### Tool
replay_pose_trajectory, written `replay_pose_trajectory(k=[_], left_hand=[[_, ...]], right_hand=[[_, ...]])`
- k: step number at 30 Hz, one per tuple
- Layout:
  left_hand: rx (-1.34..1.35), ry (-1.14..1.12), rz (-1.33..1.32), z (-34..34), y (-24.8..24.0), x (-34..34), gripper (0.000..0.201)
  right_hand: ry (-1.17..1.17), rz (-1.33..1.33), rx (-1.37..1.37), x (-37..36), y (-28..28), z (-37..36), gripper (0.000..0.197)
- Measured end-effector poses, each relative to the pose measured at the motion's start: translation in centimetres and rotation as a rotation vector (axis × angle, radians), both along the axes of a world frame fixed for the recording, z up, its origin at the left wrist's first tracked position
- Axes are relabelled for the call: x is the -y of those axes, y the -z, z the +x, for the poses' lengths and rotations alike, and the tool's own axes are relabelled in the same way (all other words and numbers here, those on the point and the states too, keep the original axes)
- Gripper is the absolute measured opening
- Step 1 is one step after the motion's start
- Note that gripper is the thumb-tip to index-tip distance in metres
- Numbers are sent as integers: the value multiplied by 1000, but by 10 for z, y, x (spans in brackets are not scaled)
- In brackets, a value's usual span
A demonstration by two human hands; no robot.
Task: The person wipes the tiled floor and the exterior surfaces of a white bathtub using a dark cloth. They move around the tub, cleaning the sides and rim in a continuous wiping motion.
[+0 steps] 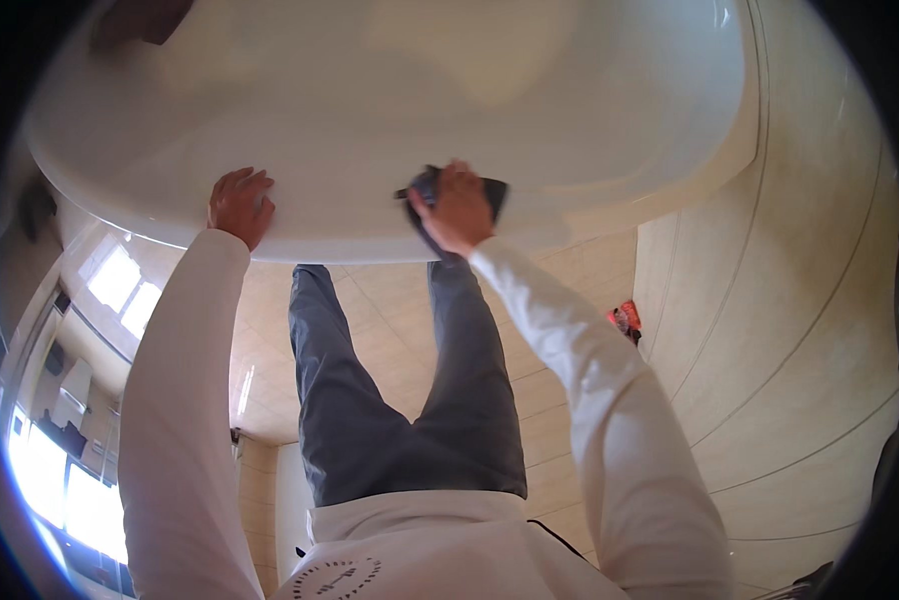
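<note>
In front of me curves the broad rim of a white bathtub point(335, 205). My left hand point(240, 207) rests on that rim, fingers a little bent and apart, with nothing in it. Farther right, my right hand point(458, 212) presses a dark grey cloth point(495, 195) against the rim. The cloth is bunched under the fingers, and its corners stick out on both sides. One end of it hangs over the tub's near edge. The right hand is slightly blurred.
A beige tiled wall point(750, 330) borders the tub on the right. On the tiled floor point(390, 310), by the wall's foot, lies a small red packet point(625, 320). My grey-trousered legs point(400, 400) stand close to the tub. A dark object point(150, 22) shows at the far left.
</note>
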State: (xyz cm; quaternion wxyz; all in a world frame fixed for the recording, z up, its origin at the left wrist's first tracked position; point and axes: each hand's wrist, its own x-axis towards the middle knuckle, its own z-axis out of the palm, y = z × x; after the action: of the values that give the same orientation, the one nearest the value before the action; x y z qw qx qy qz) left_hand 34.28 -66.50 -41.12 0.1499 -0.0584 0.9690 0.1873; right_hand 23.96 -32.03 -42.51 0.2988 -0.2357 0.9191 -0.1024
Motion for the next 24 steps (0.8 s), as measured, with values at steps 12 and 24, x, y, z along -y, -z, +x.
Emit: replay_pose_trajectory(k=[12,24], left_hand=[[2,108,90,11,19,8,22],[133,125,91,-6,15,-21,30]], right_hand=[[90,-231,-326,-143,-44,-35,43],[536,-23,-680,-26,-7,73,50]])
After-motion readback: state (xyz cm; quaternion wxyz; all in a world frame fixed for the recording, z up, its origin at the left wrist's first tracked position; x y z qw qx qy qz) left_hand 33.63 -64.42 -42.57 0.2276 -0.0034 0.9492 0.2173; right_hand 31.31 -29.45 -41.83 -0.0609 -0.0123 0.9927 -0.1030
